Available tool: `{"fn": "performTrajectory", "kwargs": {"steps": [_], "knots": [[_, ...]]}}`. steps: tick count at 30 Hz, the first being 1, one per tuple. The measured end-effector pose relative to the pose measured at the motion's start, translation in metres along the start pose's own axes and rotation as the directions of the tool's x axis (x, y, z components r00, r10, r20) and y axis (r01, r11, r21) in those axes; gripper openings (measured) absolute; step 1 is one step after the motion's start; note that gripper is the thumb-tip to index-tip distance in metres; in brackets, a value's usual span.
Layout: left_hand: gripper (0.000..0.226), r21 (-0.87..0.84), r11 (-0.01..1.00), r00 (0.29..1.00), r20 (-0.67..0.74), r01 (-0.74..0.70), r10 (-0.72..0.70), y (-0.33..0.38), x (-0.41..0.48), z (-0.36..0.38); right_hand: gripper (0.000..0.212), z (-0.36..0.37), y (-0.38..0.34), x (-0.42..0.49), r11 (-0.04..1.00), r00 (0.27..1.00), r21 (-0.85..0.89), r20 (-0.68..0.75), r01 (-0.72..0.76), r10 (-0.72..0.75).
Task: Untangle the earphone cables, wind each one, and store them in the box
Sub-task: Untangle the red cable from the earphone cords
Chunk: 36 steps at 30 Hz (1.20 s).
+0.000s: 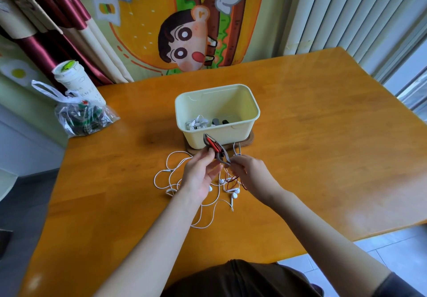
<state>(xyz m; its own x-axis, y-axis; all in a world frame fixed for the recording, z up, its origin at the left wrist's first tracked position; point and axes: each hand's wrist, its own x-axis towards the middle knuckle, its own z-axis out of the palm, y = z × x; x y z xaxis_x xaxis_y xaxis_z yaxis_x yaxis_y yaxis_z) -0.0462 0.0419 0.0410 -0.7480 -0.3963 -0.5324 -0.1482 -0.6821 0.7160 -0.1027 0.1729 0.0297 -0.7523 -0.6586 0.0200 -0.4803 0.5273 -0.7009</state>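
My left hand (201,172) grips a bundle of red and grey earphone cable (215,147) just in front of the cream box (240,132). My right hand (250,173) pinches the grey end of that cable, and thin red strands hang below it. Tangled white earphones (175,176) lie loose on the table under both hands, with earbuds near the middle. Inside the box sit a wound white earphone (196,123) and some dark items.
The box stands on a brown wooden lid (249,141) on the orange table (323,158). A plastic bag (80,116) and a white cup (76,82) stand at the far left corner. A cartoon cloth hangs behind.
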Motion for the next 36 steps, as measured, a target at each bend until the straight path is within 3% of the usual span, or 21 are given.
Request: {"fn": "performTrajectory", "kwargs": {"steps": [3, 5, 8, 10, 15, 18, 21, 23, 25, 27, 31, 36], "knots": [[0.014, 0.07, 0.994, 0.994, -0.057, -0.089, 0.093, -0.002, 0.003, -0.001, 0.021, 0.001, 0.0, -0.004, 0.993, 0.999, -0.114, 0.034, -0.029, 0.033], [0.018, 0.254, 0.948, 0.969, -0.103, -0.193, 0.225, -0.005, 0.008, -0.005, 0.024, -0.001, -0.002, -0.006, 0.983, 0.996, -0.178, 0.074, -0.034, 0.048], [0.028, 0.662, 0.667, 0.892, 0.004, -0.342, 0.453, -0.009, 0.014, -0.015, 0.025, -0.004, -0.007, -0.009, 0.977, 0.997, -0.214, 0.073, 0.001, 0.015], [0.034, 0.791, 0.463, 0.853, 0.136, -0.4, 0.505, -0.01, 0.013, -0.018, 0.026, -0.006, -0.008, -0.009, 0.964, 0.998, -0.266, 0.063, 0.013, 0.004], [0.038, 0.886, 0.153, 0.838, 0.34, -0.438, 0.427, -0.01, 0.01, -0.023, 0.03, -0.017, -0.005, -0.005, 0.908, 0.999, -0.419, 0.032, -0.026, 0.043], [0.038, 0.901, 0.05, 0.866, 0.397, -0.431, 0.303, -0.009, 0.009, -0.023, 0.03, -0.022, 0.001, -0.002, 0.865, 0.999, -0.501, 0.016, -0.03, 0.044], [0.037, 0.911, 0.065, 0.906, 0.392, -0.406, 0.163, -0.005, 0.007, -0.019, 0.028, -0.023, 0.007, -0.003, 0.846, 0.999, -0.533, 0.021, -0.009, 0.024], [0.037, 0.903, 0.217, 0.927, 0.375, -0.37, 0.02, 0.0, 0.004, -0.017, 0.027, -0.022, 0.011, -0.005, 0.836, 0.999, -0.549, 0.035, 0.009, 0.013], [0.036, 0.849, 0.433, 0.914, 0.387, -0.303, -0.121, 0.005, 0.001, -0.017, 0.022, -0.021, 0.015, -0.006, 0.843, 1.0, -0.538, 0.027, 0.015, -0.001], [0.032, 0.791, 0.567, 0.897, 0.399, -0.232, -0.19, 0.009, -0.003, -0.017, 0.016, -0.02, 0.017, -0.007, 0.871, 0.999, -0.492, -0.032, 0.01, -0.029], [0.021, 0.803, 0.566, 0.933, 0.324, -0.183, -0.157, 0.006, 0.0, -0.018, 0.02, -0.023, 0.015, -0.003, 0.891, 0.963, -0.45, -0.209, 0.059, -0.17], [0.03, 0.873, 0.462, 0.971, 0.222, -0.155, -0.093, 0.007, 0.003, -0.016, 0.032, -0.024, 0.005, 0.0, 0.884, 0.953, -0.449, -0.189, 0.132, -0.238]]}}
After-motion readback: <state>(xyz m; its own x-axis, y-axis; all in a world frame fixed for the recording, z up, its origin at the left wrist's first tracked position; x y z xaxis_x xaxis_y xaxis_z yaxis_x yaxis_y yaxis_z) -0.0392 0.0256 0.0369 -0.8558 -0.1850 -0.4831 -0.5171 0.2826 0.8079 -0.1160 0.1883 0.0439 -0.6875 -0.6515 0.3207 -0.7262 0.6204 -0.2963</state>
